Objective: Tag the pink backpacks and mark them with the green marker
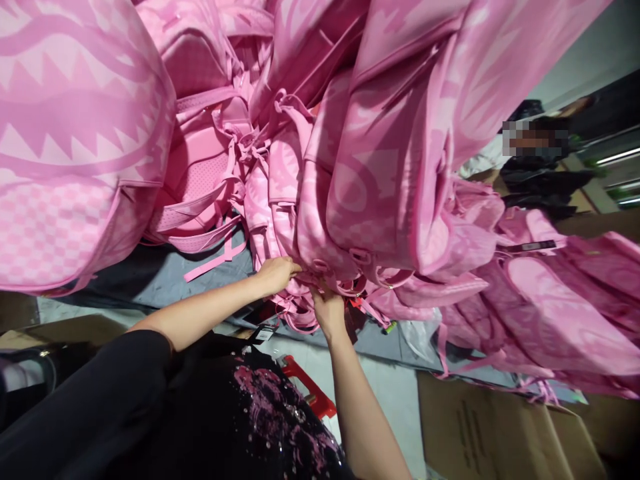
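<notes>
Pink patterned backpacks (pixel 370 167) stand packed tightly together in front of me. My left hand (pixel 277 275) is closed at the near edge of one slim pink backpack (pixel 285 200), its fingertips against the pink fabric. Just to the right, my right hand (pixel 329 310) reaches up under the same near edge with its fingers curled into the pink material. Both hands are close together, and their fingertips are partly hidden by folds. Around them hang thin pink straps (pixel 300 323), loops and a dark hang tag (pixel 263 333).
A large backpack with a toothed print (pixel 75 133) stands at the left. More pink backpacks (pixel 565 300) lie piled at the right. Below the table's grey covering (pixel 200 267) are a cardboard box (pixel 480 427) and a red object (pixel 313 387). Another person (pixel 540 173) is at the back right.
</notes>
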A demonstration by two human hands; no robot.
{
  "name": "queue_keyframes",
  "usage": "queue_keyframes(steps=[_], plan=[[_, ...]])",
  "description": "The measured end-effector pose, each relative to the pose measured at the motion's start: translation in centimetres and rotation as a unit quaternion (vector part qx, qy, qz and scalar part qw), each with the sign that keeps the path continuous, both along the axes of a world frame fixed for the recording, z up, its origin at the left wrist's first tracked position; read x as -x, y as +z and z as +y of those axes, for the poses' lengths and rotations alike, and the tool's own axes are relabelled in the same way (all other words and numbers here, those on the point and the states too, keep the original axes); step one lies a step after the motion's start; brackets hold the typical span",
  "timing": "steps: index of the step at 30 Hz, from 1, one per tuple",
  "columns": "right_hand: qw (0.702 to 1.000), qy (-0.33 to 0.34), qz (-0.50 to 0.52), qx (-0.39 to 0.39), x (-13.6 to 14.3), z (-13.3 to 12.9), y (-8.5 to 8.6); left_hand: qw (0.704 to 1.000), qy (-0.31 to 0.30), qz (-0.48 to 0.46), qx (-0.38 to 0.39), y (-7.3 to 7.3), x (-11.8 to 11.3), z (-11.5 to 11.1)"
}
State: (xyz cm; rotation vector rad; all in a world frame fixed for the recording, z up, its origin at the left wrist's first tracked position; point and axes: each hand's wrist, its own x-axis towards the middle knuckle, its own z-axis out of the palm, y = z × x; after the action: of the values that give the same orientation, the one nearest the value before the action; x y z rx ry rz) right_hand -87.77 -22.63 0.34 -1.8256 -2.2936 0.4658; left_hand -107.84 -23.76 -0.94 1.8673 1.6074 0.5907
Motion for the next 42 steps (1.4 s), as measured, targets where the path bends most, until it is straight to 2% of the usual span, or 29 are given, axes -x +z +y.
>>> queue_keyframes(steps=[4, 7, 13, 18, 23, 28, 33, 42], plan=[[0.994, -0.018, 0.106, 0.023, 0.7, 0.4, -0.8, 1.000, -0.013, 0.006, -0.001, 0.2, 0.0, 0.3], [0.986, -0.037, 0.160, 0.028, 1.1, 0.5, -0.8, 1.000, -0.012, 0.013, -0.007, 0.4, -0.3, 0.5], [0.981, -0.074, 0.180, 0.010, 1.4, 0.3, -0.1, 1.000, 0.005, 0.020, -0.008, 0.3, -0.6, 0.3], [0.978, -0.096, 0.182, 0.019, 1.9, 0.7, -0.5, 1.000, 0.012, 0.020, -0.003, 0.4, -0.7, 0.4], [0.956, -0.118, 0.268, 0.011, 2.3, 1.3, -1.1, 1.000, 0.000, 0.018, -0.004, 1.1, -1.1, 0.5], [0.931, -0.151, 0.331, -0.010, 2.1, 1.7, -1.4, 1.000, -0.018, 0.014, -0.009, 1.7, -0.5, 1.2], [0.927, -0.153, 0.343, -0.014, 2.2, 1.8, -1.4, 1.000, -0.021, 0.008, -0.004, 1.6, 0.0, 1.6], [0.954, -0.121, 0.272, -0.011, 1.7, 1.4, -1.6, 0.998, 0.016, -0.038, 0.056, 0.6, -2.7, 1.8]])
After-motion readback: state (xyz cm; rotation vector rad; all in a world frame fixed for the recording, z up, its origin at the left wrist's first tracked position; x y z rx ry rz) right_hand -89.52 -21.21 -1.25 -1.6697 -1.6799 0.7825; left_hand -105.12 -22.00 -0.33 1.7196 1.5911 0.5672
